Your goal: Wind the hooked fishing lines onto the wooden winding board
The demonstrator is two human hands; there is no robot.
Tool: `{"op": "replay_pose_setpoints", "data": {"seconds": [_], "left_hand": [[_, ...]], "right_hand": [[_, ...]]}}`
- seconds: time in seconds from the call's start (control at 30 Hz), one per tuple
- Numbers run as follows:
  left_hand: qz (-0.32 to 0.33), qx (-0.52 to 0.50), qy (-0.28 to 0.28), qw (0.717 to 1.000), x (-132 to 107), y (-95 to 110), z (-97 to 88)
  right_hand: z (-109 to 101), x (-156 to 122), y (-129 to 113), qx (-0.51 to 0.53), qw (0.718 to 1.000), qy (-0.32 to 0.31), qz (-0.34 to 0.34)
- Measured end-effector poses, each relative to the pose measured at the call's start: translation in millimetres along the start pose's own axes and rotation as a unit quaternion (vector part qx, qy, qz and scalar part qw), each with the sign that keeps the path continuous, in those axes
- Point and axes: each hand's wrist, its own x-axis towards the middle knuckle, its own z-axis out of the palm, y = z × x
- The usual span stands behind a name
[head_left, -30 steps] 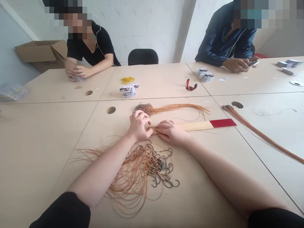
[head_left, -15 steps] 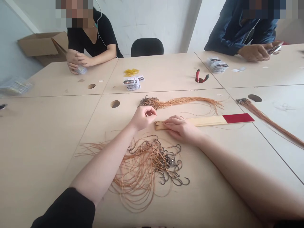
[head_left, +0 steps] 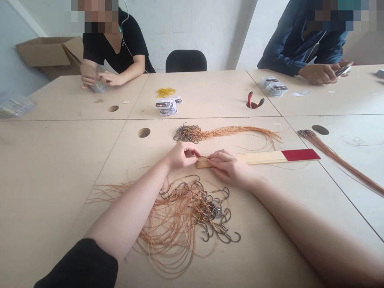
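A narrow pale wooden board (head_left: 258,159) with a red right end lies across the table in front of me. My right hand (head_left: 229,166) rests over its left part, fingers pinched on a fish hook (head_left: 204,157) lying along the wood; most of the hook is hidden. At the board's left end, the thumb and fingertips of my left hand (head_left: 182,155) close on the hook's exposed end. Below both hands spreads a loose pile of fish hooks (head_left: 213,210) tied to orange-brown lines (head_left: 171,232).
Behind the board lies a bundle of tied hooks (head_left: 188,133); another bundle (head_left: 339,154) is at right. Farther back are small boxes (head_left: 166,106), yellow rubber bands (head_left: 166,92) and red-handled pliers (head_left: 254,101) in a table hole. Two people sit opposite, their hands occupied.
My left hand has lowered to the board's left end, its fingertips now meeting the hook. My right hand stays on the board. The view has shifted slightly.
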Motion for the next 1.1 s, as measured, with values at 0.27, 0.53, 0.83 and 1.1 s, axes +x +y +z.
{"op": "replay_pose_setpoints", "data": {"seconds": [0.27,0.53,0.83,1.1], "left_hand": [[-0.023,-0.021,0.023,0.999,1.6,-0.6,-0.7],[-0.043,-0.115,0.083,0.989,2.7,-6.1,-1.8],[-0.026,-0.166,0.116,0.979,4.7,-6.1,-2.1],[-0.012,-0.032,0.301,0.953,8.0,-13.0,-4.4]], "right_hand": [[0.8,0.1,0.0,-0.004,1.0,0.03,0.001],[-3.9,-0.9,12.8,-0.019,0.997,0.076,0.015],[-2.1,-0.7,11.6,-0.032,0.999,0.031,-0.003],[-14.7,-4.8,48.1,-0.124,0.975,0.166,0.081]]}}
